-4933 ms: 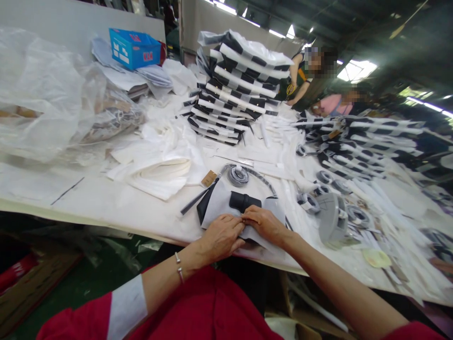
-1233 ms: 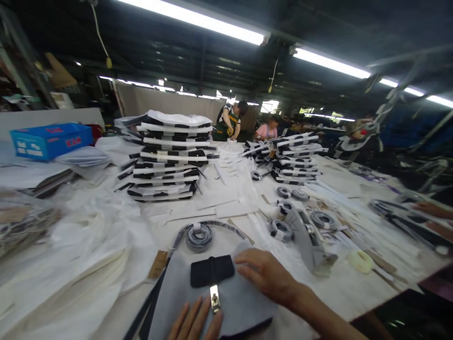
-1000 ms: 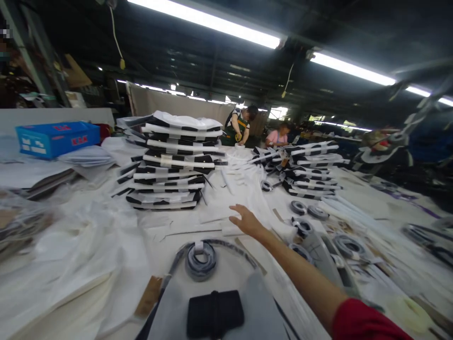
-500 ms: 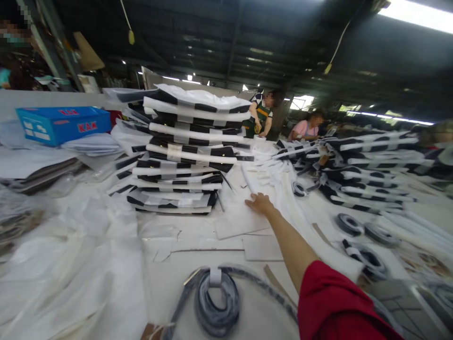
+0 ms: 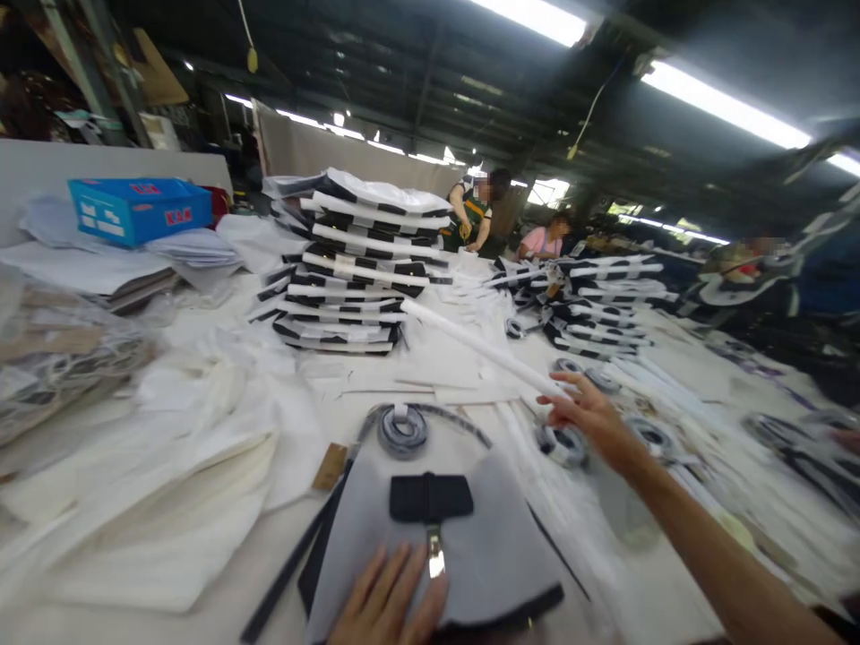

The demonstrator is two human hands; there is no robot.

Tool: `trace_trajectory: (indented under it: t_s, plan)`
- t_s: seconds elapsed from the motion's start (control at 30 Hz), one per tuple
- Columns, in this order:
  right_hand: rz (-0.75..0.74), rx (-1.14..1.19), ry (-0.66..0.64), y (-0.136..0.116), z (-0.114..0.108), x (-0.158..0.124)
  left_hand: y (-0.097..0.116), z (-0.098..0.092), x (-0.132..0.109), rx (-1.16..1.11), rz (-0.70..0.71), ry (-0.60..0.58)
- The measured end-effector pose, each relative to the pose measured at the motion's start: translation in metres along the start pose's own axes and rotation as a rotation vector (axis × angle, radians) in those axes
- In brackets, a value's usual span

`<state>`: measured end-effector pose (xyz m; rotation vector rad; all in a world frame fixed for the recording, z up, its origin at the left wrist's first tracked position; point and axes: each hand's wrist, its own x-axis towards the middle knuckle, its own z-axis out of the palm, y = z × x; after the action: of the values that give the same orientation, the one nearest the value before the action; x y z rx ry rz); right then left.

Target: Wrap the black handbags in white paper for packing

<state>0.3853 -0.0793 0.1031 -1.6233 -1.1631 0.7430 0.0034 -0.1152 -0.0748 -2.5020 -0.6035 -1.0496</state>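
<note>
My left hand point(image 5: 390, 598) lies with fingers stretched over a dark bag covered by a greyish-white sheet point(image 5: 503, 555). Its fingertips are beside a gold metal clasp point(image 5: 436, 554), which hangs below a black tab point(image 5: 430, 498). Out to the right, my right hand point(image 5: 595, 423) grips one end of a long white rolled strip point(image 5: 477, 348). That strip slants toward the far left, its other end near a tall stack of black-and-white wrapped pieces point(image 5: 359, 269). A wrapped coiled strap point(image 5: 401, 434) rests just beyond the bag.
A blue box point(image 5: 140, 213) sits on papers at the left, behind crumpled white sheeting point(image 5: 167, 484). Another wrapped stack point(image 5: 597, 309) and several coiled straps point(image 5: 563, 445) occupy the right. Co-workers point(image 5: 474, 210) are across the table.
My right hand has moved right and nearer, lifting the white strip from beside the stack. My left hand and the sheet-covered bag have come into view at the bottom.
</note>
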Motion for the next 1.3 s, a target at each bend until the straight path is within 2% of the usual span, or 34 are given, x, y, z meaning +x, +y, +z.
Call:
trace_trajectory:
  t_s: [0.07, 0.17, 0.2, 0.3, 0.37, 0.47, 0.53, 0.6, 0.73, 0.87, 0.93, 1.0, 1.07, 1.1, 1.17, 1.2, 1.27, 1.3]
  plan:
    - [0.109, 0.105, -0.090, -0.004, -0.029, -0.063, 0.008, -0.015, 0.003, -0.064, -0.050, -0.111]
    - [0.272, 0.213, -0.158, 0.008, -0.057, -0.148, 0.010, -0.024, 0.009, -0.113, -0.069, -0.138]
    - [0.328, 0.234, -0.174, 0.015, -0.060, -0.172, 0.009, -0.025, 0.012, -0.129, -0.044, -0.148]
    - [0.480, 0.261, -0.220, 0.040, -0.051, -0.227, 0.001, -0.036, 0.027, -0.244, -0.068, -0.387]
    - [0.523, 0.254, -0.237, 0.053, -0.035, -0.247, -0.011, -0.048, 0.045, -0.348, -0.059, -0.553]
    - [0.495, 0.279, -0.221, 0.061, -0.005, -0.254, -0.032, -0.066, 0.081, -0.479, 0.035, -0.815]
    - [0.453, 0.335, -0.184, 0.063, 0.016, -0.248, -0.042, -0.074, 0.102, -0.511, 0.090, -0.918]
    - [0.421, 0.386, -0.141, 0.064, 0.036, -0.238, -0.046, -0.079, 0.117, -0.504, 0.137, -0.954]
    - [0.390, 0.449, 0.007, 0.074, 0.075, -0.218, -0.030, -0.081, 0.119, -0.417, 0.122, -0.890]
    - [0.372, 0.479, 0.110, 0.088, 0.098, -0.209, 0.005, -0.071, 0.088, -0.222, -0.053, -0.726]
    - [0.376, 0.483, 0.101, 0.093, 0.101, -0.208, 0.022, -0.061, 0.067, -0.089, -0.127, -0.585]
    - [0.382, 0.460, 0.073, 0.094, 0.098, -0.208, 0.033, -0.051, 0.047, -0.021, -0.138, -0.464]
    - [0.386, 0.303, 0.048, 0.091, 0.090, -0.209, 0.036, -0.042, 0.034, -0.006, -0.125, -0.392]
    - [0.368, 0.150, 0.064, 0.087, 0.084, -0.210, 0.036, -0.039, 0.030, -0.008, -0.116, -0.374]
    - [0.245, -0.232, 0.169, 0.073, 0.072, -0.213, 0.034, -0.036, 0.026, -0.010, -0.106, -0.356]
    - [0.129, -0.407, 0.248, 0.064, 0.067, -0.215, 0.032, -0.035, 0.026, -0.012, -0.101, -0.354]
    - [-0.173, -0.621, 0.375, 0.043, 0.063, -0.220, 0.030, -0.035, 0.027, -0.018, -0.099, -0.355]
    - [-0.327, -0.668, 0.385, 0.032, 0.065, -0.222, 0.030, -0.035, 0.028, -0.019, -0.103, -0.357]
